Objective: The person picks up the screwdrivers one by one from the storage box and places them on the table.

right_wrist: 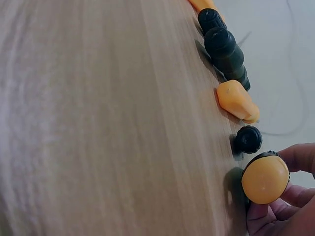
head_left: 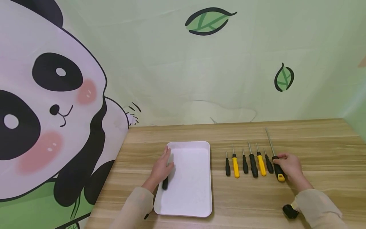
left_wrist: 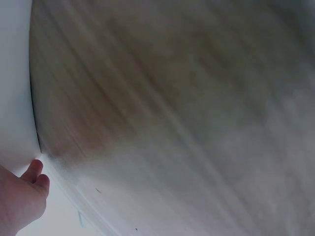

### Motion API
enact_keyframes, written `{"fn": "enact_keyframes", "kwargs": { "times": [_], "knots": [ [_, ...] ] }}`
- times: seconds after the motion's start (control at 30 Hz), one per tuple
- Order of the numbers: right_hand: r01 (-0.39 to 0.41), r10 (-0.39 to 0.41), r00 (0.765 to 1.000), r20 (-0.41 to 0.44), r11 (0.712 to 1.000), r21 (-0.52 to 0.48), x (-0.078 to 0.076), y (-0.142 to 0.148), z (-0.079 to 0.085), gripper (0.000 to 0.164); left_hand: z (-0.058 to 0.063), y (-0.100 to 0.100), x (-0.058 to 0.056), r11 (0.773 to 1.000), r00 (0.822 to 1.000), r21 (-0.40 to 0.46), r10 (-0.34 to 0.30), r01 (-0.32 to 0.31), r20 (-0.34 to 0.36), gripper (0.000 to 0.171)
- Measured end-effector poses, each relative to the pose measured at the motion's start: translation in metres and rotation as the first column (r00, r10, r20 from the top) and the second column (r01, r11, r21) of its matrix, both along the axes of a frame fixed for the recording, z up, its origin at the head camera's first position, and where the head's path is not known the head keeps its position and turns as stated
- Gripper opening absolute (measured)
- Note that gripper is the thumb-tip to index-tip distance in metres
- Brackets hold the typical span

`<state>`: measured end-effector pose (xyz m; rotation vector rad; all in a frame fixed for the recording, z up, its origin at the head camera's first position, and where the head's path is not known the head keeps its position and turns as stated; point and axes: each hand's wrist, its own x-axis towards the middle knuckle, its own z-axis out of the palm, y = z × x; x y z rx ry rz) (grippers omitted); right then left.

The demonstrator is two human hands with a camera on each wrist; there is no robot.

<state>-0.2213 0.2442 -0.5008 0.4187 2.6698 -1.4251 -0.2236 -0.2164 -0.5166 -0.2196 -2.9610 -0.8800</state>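
On the left of the table is a shallow white tray (head_left: 188,178). My left hand (head_left: 161,167) holds its left rim, thumb inside and fingers along the outer side. In the left wrist view, fingertips (left_wrist: 38,178) touch the tray's outer corner. A black-handled screwdriver (head_left: 165,183) lies inside the tray, partly hidden by this hand. At the right end of a row of screwdrivers, my right hand (head_left: 291,167) grips a long screwdriver (head_left: 278,171) by its black handle. Its yellow handle end (right_wrist: 266,180) faces the right wrist camera.
Left of the gripped one, several smaller screwdrivers lie side by side, shafts pointing away: black-handled ones (head_left: 253,165) and yellow-handled ones (head_left: 261,164). The wooden table (head_left: 240,200) meets a printed wall sheet (head_left: 228,79) at the back.
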Motion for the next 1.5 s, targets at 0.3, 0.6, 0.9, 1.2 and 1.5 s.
{"fn": "enact_keyframes", "kwargs": {
  "times": [0.3,0.6,0.9,1.2,1.5],
  "knots": [
    [-0.01,0.009,1.0,0.023,0.999,0.044,-0.0005,0.0016,0.0045,0.036,0.0014,0.0003,-0.0008,1.0,1.0,0.015,-0.002,0.002,0.011,0.061],
    [-0.037,0.038,0.999,-0.005,0.992,0.118,0.0006,0.0002,0.0042,0.035,0.0017,0.0008,0.0002,1.0,1.0,0.007,-0.001,0.0,0.014,0.061],
    [-0.065,0.064,0.998,0.013,0.985,0.161,-0.0004,-0.0014,0.0055,0.037,0.0015,0.0007,0.0008,1.0,1.0,0.004,-0.002,0.002,0.006,0.06],
    [-0.075,0.072,0.997,0.026,0.983,0.167,-0.0006,-0.0019,0.0079,0.037,0.0025,0.0009,0.0011,1.0,1.0,-0.001,-0.001,0.001,0.009,0.06],
    [-0.062,0.055,0.997,0.05,0.985,0.159,-0.0001,0.0019,0.009,0.039,0.0009,-0.0001,0.0,1.0,1.0,0.001,-0.001,0.001,0.008,0.06]
  ]
}}
